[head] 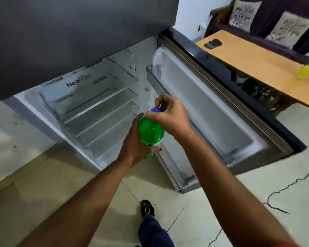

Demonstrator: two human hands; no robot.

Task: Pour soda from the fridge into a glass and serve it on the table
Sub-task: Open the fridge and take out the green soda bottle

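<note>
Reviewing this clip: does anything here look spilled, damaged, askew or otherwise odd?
Nothing looks spilled or broken. The fridge door stands wide open while the left hand holds the green bottle and the right hand grips its blue cap. A dark wavy line crosses the floor; crack or cable, unclear.

Left arm: bare, enters from the lower left of the frame and stretches toward the centre.
Left hand [134, 147]: back toward the camera, fingers wrapped around a green bottle [151, 132] from the left; one fingertip shows at the bottle's lower right.
Right arm: bare, comes in from the lower right, wrist bent over.
Right hand [169, 115]: above the left, fingers curled down around the bottle's blue cap [156, 110].
</note>
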